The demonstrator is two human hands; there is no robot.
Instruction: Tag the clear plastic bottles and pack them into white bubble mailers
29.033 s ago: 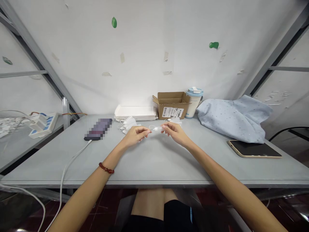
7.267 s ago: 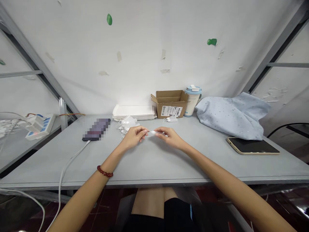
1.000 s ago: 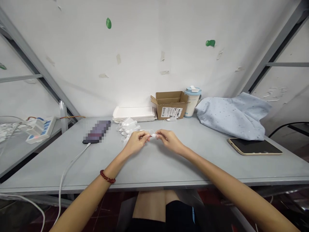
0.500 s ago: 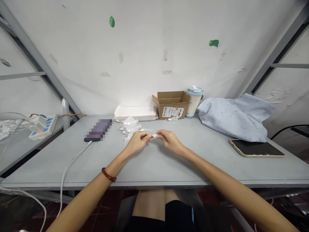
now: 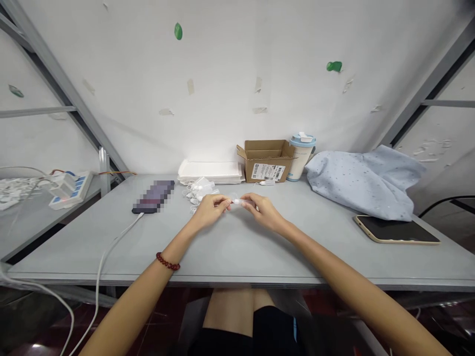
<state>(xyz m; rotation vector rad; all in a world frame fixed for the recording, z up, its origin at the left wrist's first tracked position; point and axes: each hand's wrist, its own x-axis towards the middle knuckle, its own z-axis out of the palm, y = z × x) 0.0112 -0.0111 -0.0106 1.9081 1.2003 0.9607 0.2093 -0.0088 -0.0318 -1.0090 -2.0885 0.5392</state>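
Between my fingertips, above the middle of the grey table, is a small white piece with a thin clear loop (image 5: 236,200); its exact kind is too small to make out. My left hand (image 5: 211,210) pinches its left end, thumb and forefinger together. On the other side my right hand (image 5: 262,211) grips its right end with closed fingers. Just behind my left hand lies a heap of similar small white pieces with thin loops (image 5: 200,189), partly covered by that hand. One more such piece (image 5: 267,183) rests in front of the cardboard box.
At the back stand a flat white stack (image 5: 211,170), an open cardboard box (image 5: 269,170) and a lidded cup (image 5: 300,160). A pale blue cloth (image 5: 359,183) partly covers a phone (image 5: 399,231) on the right. A cabled phone (image 5: 154,196) lies left.
The white piece between my hands has turned, and more of it and its clear loop now shows. My hands have shifted slightly; the camera view has moved a little.
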